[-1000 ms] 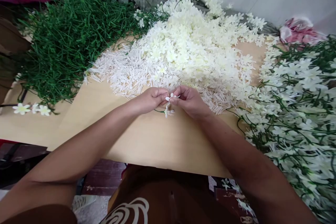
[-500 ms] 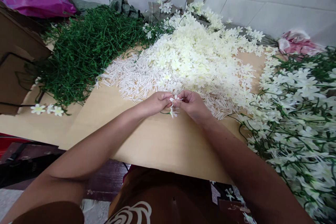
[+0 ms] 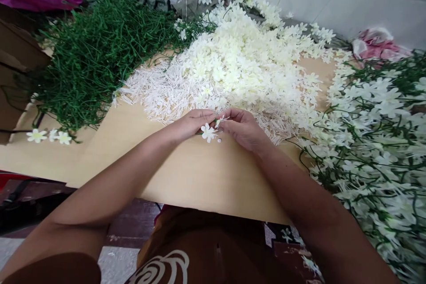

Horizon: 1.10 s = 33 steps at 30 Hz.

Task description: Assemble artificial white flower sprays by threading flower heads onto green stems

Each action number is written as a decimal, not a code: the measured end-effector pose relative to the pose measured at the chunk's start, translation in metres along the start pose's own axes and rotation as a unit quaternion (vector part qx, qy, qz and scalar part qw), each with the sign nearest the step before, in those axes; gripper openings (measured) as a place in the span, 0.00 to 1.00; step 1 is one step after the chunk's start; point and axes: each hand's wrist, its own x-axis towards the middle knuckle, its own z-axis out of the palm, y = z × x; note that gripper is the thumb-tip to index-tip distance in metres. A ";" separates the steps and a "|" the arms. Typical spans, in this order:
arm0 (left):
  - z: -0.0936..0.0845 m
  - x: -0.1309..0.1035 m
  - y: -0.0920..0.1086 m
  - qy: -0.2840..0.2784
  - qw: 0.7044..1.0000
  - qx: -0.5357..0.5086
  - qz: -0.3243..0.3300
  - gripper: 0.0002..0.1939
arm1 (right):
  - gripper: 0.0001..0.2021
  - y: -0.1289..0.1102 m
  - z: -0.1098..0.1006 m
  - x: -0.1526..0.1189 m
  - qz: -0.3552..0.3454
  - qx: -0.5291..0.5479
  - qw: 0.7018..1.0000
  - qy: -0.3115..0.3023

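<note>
Above the cardboard, my left hand point(image 3: 198, 122) is closed in a pinch on an artificial flower sprig, its green stem mostly hidden by the fingers. From it a white blossom point(image 3: 208, 132) hangs open below the fingertips. My right hand point(image 3: 242, 128) meets the left, its thumb and forefinger closed at a second small white flower piece point(image 3: 219, 121) with thin white stamens. Exactly how the fingers grip it is partly hidden. A tiny white bit point(image 3: 219, 140) shows just below the fingers. Behind both hands lie heaped white stamens point(image 3: 163, 93) and loose cream-white petals point(image 3: 239, 62).
A tangled pile of green plastic stems point(image 3: 100, 53) lies at left, beside a cardboard box point(image 3: 16, 57). Finished-looking flower sprigs point(image 3: 382, 155) are heaped at right. Several blossoms point(image 3: 49, 136) rest at the left. The cardboard sheet point(image 3: 213, 177) ends in front of my body.
The sprig has turned between my hands; its blossom now hangs further left and faces up. The right fingers have shifted slightly, and the camera view has moved a little.
</note>
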 end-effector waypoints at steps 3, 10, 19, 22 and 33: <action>-0.001 0.000 -0.003 -0.011 1.000 0.023 0.013 0.27 | 0.12 0.000 0.001 0.000 0.011 -0.018 0.999 0.035; -0.003 0.001 -0.011 0.006 0.998 0.047 0.031 0.30 | 0.12 0.004 0.004 0.001 -0.033 -0.074 0.993 0.086; -0.003 0.002 -0.012 0.013 1.000 0.001 0.024 0.30 | 0.13 0.005 0.005 0.002 -0.070 -0.127 0.985 0.093; -0.004 0.003 -0.014 0.014 1.000 0.012 0.025 0.30 | 0.13 0.007 0.005 0.002 -0.071 -0.130 0.985 0.092; -0.004 0.008 -0.020 0.031 0.995 0.079 0.051 0.27 | 0.09 0.006 0.006 0.003 -0.081 -0.149 0.979 0.110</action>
